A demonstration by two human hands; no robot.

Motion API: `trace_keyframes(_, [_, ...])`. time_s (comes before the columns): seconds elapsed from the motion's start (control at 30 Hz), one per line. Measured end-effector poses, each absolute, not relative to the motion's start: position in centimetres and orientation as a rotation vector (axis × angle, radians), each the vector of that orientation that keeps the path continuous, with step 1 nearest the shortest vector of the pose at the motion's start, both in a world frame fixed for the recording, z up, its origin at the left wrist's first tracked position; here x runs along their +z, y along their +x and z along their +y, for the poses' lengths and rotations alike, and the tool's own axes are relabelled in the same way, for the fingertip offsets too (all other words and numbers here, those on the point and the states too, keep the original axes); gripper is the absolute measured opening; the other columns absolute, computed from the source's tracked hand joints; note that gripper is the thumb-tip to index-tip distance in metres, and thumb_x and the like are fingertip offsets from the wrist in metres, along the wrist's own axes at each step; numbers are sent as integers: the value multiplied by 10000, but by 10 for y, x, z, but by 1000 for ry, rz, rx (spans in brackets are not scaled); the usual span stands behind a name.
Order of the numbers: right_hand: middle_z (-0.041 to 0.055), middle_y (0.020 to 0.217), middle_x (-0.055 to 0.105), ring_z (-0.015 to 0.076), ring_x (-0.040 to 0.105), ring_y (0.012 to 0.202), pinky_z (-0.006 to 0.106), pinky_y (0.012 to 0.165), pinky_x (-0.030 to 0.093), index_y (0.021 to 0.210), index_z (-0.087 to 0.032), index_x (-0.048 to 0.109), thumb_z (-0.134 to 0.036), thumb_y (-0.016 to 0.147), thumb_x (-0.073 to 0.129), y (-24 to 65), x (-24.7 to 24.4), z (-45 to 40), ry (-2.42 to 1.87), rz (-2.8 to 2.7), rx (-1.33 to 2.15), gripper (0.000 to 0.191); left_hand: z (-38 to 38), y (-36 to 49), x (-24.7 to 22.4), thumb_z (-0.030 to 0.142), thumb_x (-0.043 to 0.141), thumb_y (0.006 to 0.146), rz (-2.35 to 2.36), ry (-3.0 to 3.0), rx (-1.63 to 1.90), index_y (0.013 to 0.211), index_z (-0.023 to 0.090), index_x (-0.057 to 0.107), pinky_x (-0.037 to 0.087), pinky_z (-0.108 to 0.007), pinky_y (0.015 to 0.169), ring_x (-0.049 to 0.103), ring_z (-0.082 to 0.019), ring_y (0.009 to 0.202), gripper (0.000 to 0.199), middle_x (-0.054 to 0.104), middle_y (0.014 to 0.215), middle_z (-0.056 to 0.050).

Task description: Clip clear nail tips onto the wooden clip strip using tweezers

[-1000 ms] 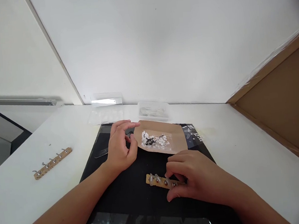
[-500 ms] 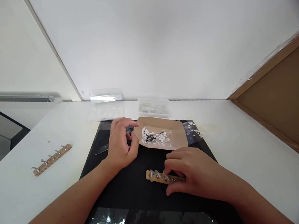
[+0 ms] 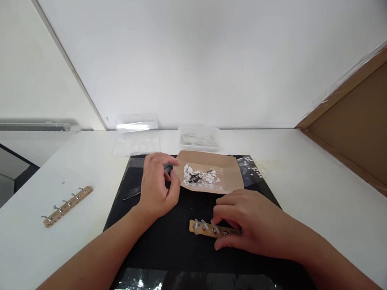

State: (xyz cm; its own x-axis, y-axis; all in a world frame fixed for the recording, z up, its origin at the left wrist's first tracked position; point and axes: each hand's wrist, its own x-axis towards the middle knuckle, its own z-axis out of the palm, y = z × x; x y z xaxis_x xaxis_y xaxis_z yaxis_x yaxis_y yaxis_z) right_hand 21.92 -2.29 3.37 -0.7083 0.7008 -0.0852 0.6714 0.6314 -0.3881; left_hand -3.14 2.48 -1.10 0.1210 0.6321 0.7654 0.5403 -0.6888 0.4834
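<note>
My right hand point(image 3: 244, 222) grips the right part of a short wooden strip point(image 3: 193, 226) lying on a black mat point(image 3: 169, 255). Clear nail-like tips point(image 3: 205, 225) stand on metal pegs along the strip, and the hand covers its right end. My left hand point(image 3: 158, 184) is curved, thumb and index finger apart, with nothing visible between them. Its fingertips are beside the left edge of a brown paper sheet point(image 3: 231, 171), on which lies a pile of small white and black pieces point(image 3: 201, 177). A dark file-like stick point(image 3: 132, 193) lies partly behind the left hand.
Another wooden strip with metal pegs point(image 3: 68, 205) lies on the white table point(image 3: 90, 167) at left. Behind the mat are a clear open case point(image 3: 137, 143) and a clear box point(image 3: 198, 137). Small white squares point(image 3: 255, 169) are scattered at the mat's back right corner.
</note>
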Motion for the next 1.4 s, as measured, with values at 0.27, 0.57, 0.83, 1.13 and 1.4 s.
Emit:
trace_keyframes(0.27, [-26, 817, 673, 148, 567, 701, 294, 612, 250, 891, -236, 679, -523, 848, 831, 219, 33, -22, -1157, -2769, 648, 328, 27, -33, -12, 27, 574, 832, 1215, 2315, 1617, 1149, 205, 542, 515, -313, 681, 541, -207, 904, 365, 584, 942, -44])
trace_keyframes(0.57, [-32, 836, 674, 148, 573, 718, 292, 618, 253, 891, -249, 675, -499, 857, 830, 221, 29, -23, -1173, -2765, 662, 297, 26, -32, -12, 24, 572, 832, 1210, 2316, 1618, 1145, 210, 537, 514, -346, 723, 548, -212, 902, 366, 581, 941, -42])
trace_keyframes(0.83, [-27, 836, 683, 147, 571, 711, 293, 606, 242, 892, -245, 669, -498, 855, 830, 220, 32, -24, -1188, -2772, 674, 302, 26, -32, -12, 22, 579, 832, 1205, 2318, 1618, 1154, 211, 534, 513, -355, 735, 545, -217, 912, 376, 580, 953, -46])
trace_keyframes(1.13, [-40, 819, 674, 148, 556, 699, 283, 619, 255, 864, -247, 662, -574, 786, 865, 219, 32, -22, -1193, -2765, 618, 392, 26, -33, -14, 37, 589, 835, 1220, 2310, 1611, 1157, 214, 533, 524, -362, 751, 546, -217, 921, 372, 590, 972, -50])
trace_keyframes(1.4, [-35, 805, 660, 144, 549, 692, 287, 616, 266, 859, -235, 649, -579, 810, 844, 219, 34, -23, -1171, -2775, 604, 398, 26, -33, -13, 47, 581, 847, 1218, 2306, 1606, 1165, 220, 532, 529, -354, 740, 541, -214, 905, 365, 591, 967, -50])
